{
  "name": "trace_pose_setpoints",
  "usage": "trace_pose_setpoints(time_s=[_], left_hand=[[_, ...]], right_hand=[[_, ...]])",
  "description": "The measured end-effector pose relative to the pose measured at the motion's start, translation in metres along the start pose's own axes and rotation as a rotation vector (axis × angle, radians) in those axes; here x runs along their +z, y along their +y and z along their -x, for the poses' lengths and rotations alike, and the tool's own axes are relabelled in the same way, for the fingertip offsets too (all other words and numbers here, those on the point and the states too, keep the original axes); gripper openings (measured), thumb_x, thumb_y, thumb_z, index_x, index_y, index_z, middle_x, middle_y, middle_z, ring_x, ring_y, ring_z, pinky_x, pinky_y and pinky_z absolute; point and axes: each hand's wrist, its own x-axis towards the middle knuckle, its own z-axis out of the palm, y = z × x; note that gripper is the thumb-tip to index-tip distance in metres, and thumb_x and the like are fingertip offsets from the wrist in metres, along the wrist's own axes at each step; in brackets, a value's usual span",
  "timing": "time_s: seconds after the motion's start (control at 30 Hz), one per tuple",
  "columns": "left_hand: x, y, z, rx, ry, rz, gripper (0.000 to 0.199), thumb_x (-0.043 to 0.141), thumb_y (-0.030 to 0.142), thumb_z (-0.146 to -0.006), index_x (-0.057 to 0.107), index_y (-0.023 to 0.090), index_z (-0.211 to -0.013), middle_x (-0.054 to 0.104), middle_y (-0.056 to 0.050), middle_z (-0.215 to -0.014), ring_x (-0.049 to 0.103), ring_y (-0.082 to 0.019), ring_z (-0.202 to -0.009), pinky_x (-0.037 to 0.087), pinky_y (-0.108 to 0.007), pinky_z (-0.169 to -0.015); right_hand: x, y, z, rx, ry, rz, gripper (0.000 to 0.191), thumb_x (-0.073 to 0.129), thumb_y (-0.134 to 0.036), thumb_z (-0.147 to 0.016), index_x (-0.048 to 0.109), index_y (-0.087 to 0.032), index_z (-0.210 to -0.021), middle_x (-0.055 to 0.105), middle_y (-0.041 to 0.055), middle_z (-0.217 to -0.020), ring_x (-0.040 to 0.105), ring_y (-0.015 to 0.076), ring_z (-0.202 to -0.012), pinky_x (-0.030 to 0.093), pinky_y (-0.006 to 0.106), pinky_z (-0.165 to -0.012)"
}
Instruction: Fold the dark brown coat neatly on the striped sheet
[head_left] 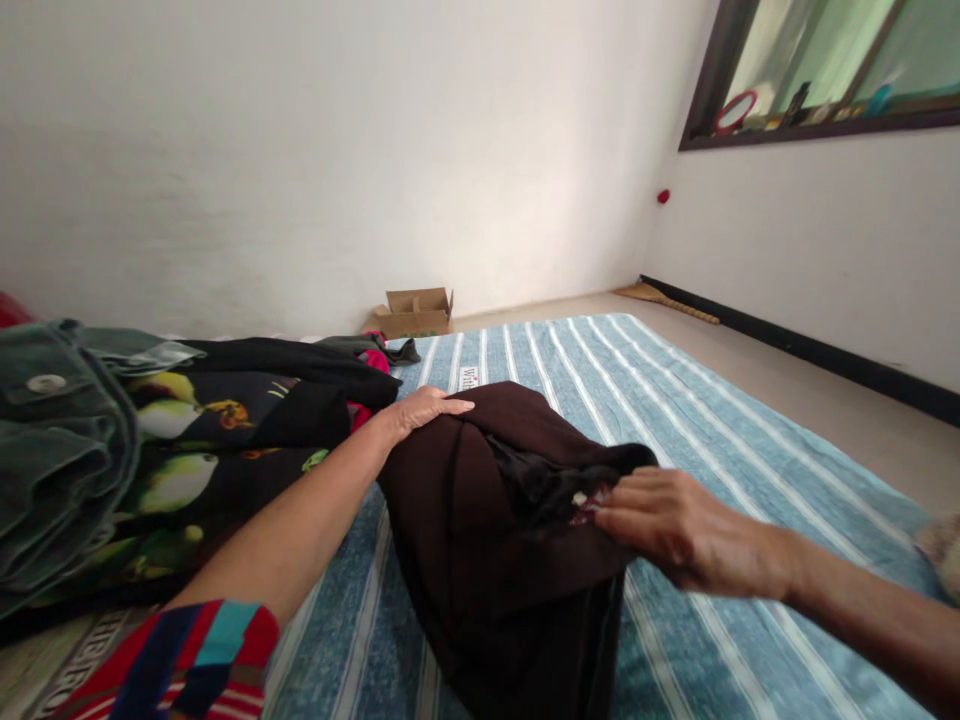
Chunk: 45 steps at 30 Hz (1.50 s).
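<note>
A dark brown garment [480, 520] with a black lining hangs between my hands above the bed; its exact kind does not show. At its upper left edge, my left hand [427, 410] grips the cloth, thumb on top and the other fingers mostly hidden. My right hand [664, 520] is closed on the edge at the right, beside a small dark red patch [589, 505] with a pale spot. Between the hands the garment's opening gapes and shows the lining. Its lower part runs down out of view.
Blue-and-white striped bedding [705, 430] lies under the garment. Heaped clothes, including a grey-green denim piece [60, 450] and a black fruit-print cloth [240, 410], lie at left. Beyond the bed stand an open cardboard box [416, 315] and a broom [667, 298] along the wall.
</note>
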Motion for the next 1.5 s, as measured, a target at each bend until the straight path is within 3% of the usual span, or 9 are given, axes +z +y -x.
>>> trace_pose_setpoints(time_s=[0.17,0.3,0.47,0.6,0.77,0.9,1.07,1.2,1.5], left_hand=[[-0.009,-0.019,0.063,-0.192,0.174,0.487,0.041,0.077,0.043,-0.056,0.068,0.012,-0.081,0.072,-0.012,-0.073,0.068,-0.029,-0.065,0.056,-0.040,-0.064],[0.010,-0.061,0.108,-0.332,0.241,0.586,0.038,0.071,0.050,-0.062,0.068,0.014,-0.076,0.072,-0.012,-0.072,0.069,-0.030,-0.068,0.056,-0.040,-0.066],[0.034,-0.093,0.127,-0.339,0.408,0.443,0.034,0.076,0.045,-0.059,0.065,0.014,-0.067,0.071,-0.012,-0.066,0.068,-0.027,-0.060,0.055,-0.033,-0.055],[0.035,-0.091,0.124,-0.320,0.397,0.416,0.034,0.074,0.044,-0.062,0.066,0.013,-0.072,0.071,-0.012,-0.069,0.068,-0.027,-0.063,0.055,-0.032,-0.056],[0.031,-0.088,0.123,-0.349,0.376,0.408,0.035,0.074,0.044,-0.062,0.066,0.014,-0.076,0.071,-0.012,-0.069,0.069,-0.028,-0.067,0.055,-0.031,-0.058],[0.029,-0.092,0.123,-0.337,0.368,0.386,0.036,0.075,0.046,-0.061,0.066,0.014,-0.075,0.071,-0.011,-0.069,0.069,-0.027,-0.068,0.055,-0.030,-0.058],[0.029,-0.090,0.123,-0.332,0.349,0.377,0.035,0.075,0.046,-0.060,0.067,0.014,-0.072,0.072,-0.012,-0.071,0.069,-0.027,-0.070,0.055,-0.029,-0.058],[0.027,-0.089,0.123,-0.321,0.330,0.347,0.038,0.074,0.049,-0.060,0.067,0.014,-0.071,0.072,-0.012,-0.072,0.069,-0.028,-0.070,0.055,-0.030,-0.058],[0.020,-0.093,0.126,-0.251,0.198,0.263,0.050,0.067,0.060,-0.062,0.069,0.012,-0.078,0.072,-0.015,-0.086,0.068,-0.029,-0.081,0.053,-0.030,-0.062]], right_hand=[[-0.031,0.077,-0.001,0.085,0.091,0.061,0.031,0.030,-0.025,-0.094,0.058,-0.019,-0.105,0.063,0.0076,-0.096,0.057,0.0159,-0.093,0.039,0.030,-0.084],[0.011,0.109,0.009,0.071,0.174,0.075,0.027,0.036,-0.024,-0.092,0.059,-0.017,-0.105,0.063,0.0104,-0.105,0.056,0.0180,-0.101,0.034,0.038,-0.095],[0.084,0.104,0.034,0.098,0.124,-0.024,0.025,0.038,-0.021,-0.092,0.059,-0.015,-0.103,0.063,0.0113,-0.106,0.055,0.0173,-0.106,0.042,0.036,-0.092],[0.106,0.099,0.058,0.184,0.202,0.028,0.025,0.040,-0.018,-0.092,0.059,-0.018,-0.108,0.060,0.0096,-0.115,0.047,0.0189,-0.119,0.042,0.039,-0.097],[0.111,0.094,0.069,0.516,0.301,-0.194,0.028,0.047,-0.020,-0.087,0.060,-0.020,-0.111,0.053,0.0113,-0.126,0.051,0.0225,-0.115,0.045,0.040,-0.093],[0.099,0.090,0.061,0.951,0.448,-0.749,0.037,0.054,-0.028,-0.079,0.056,-0.016,-0.114,0.064,0.0104,-0.099,0.063,0.0200,-0.087,0.053,0.032,-0.071],[0.088,0.086,0.032,1.328,0.258,-1.048,0.038,0.054,-0.049,-0.078,0.062,-0.012,-0.081,0.057,0.0025,-0.059,0.053,0.0110,-0.046,0.040,0.020,-0.039],[0.098,0.090,0.012,1.472,0.261,-0.973,0.036,0.066,-0.046,-0.070,0.059,-0.012,-0.063,0.056,0.0036,-0.051,0.049,0.0101,-0.040,0.029,0.018,-0.032],[0.107,0.091,-0.005,1.552,0.414,-1.067,0.015,0.066,-0.025,-0.070,0.057,-0.012,-0.071,0.065,0.0069,-0.061,0.063,0.0180,-0.054,0.048,0.024,-0.043]])
